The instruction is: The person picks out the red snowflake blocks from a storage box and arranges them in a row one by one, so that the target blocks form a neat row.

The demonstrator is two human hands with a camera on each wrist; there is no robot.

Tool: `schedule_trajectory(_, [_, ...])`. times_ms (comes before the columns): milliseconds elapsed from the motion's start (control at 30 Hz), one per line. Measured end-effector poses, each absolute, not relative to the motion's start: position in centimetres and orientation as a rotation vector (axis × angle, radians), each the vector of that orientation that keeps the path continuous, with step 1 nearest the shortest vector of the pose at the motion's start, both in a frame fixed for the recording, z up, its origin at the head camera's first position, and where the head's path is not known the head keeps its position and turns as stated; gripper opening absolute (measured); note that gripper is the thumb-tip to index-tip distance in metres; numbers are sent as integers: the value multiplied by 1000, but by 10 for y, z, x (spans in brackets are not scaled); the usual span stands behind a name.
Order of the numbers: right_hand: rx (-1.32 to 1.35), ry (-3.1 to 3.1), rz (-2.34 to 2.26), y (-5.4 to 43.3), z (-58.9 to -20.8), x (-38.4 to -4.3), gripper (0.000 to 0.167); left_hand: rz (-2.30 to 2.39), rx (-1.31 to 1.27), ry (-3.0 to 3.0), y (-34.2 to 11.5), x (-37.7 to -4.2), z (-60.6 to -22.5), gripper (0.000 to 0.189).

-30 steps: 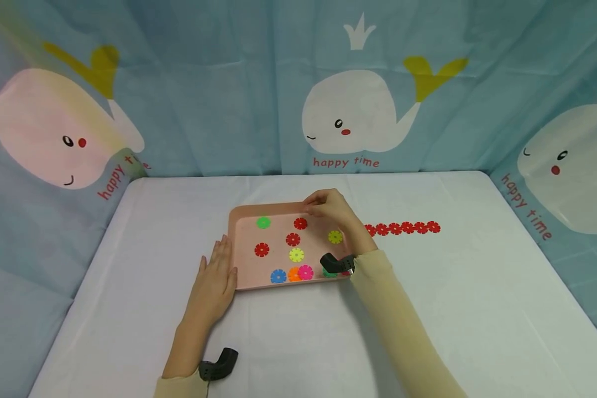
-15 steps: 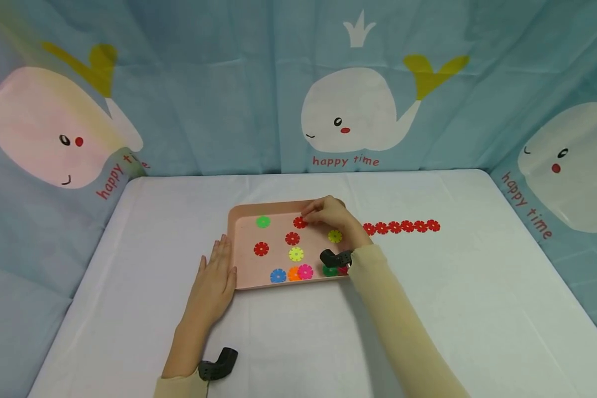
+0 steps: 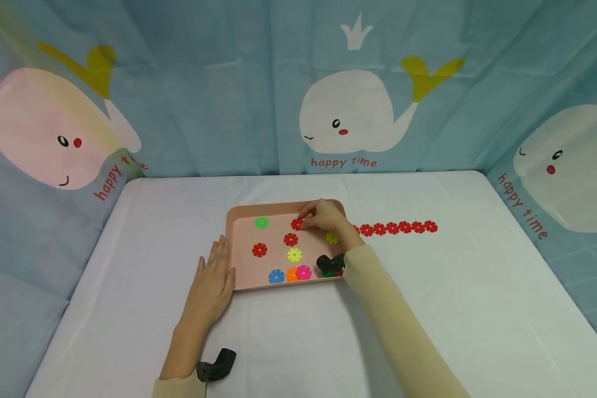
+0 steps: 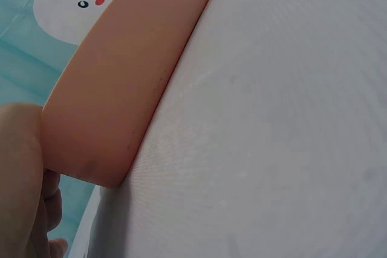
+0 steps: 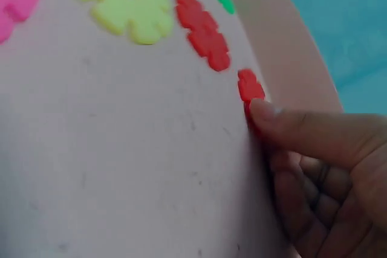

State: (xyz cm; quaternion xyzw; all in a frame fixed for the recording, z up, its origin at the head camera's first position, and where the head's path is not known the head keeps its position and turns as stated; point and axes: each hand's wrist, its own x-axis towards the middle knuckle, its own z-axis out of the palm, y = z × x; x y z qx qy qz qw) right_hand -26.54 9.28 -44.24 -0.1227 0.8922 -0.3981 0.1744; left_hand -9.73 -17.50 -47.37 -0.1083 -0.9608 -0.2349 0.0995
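A pink tray (image 3: 244,279) holds flower-shaped plastic discs. Inside it, near the far wall, my right hand (image 3: 325,215) pinches the edge of a red flower disc (image 3: 296,224). In the right wrist view the thumb lies on that red disc (image 5: 250,86), with the other fingers curled below and partly hidden. My left hand (image 3: 211,287) rests along the tray's left side, its fingers straight. The left wrist view shows this hand (image 4: 21,179) against the tray's outer wall (image 4: 115,89).
In the tray lie other discs: two red, a green (image 3: 261,222), yellow (image 3: 294,255), blue (image 3: 276,276), and a pink disc (image 3: 304,272) overlapping an orange one. Right of the tray, a row of several red discs (image 3: 404,227) lies on the white table (image 3: 477,309). A whale-print curtain hangs behind.
My right hand has come down from the tray's far rim onto the red disc and now pinches it. The left hand has stayed at the tray's side.
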Motion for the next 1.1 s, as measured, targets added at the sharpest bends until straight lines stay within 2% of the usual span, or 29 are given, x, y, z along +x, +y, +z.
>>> schedule_trajectory(267, [-378,2499,-1078,88,-436,-260,9,-692,-315,-2840,-175,-97,-474,58])
schedule_trajectory(533, [-418,2483,-1083,91,-438,-259,17,-691,-309,-2862,-174,-96,-473,59])
schedule_trajectory(1100, [-404,2529,-1106,91,-437,-256,19,-695,-298,-2863,-174,-96,-472,59])
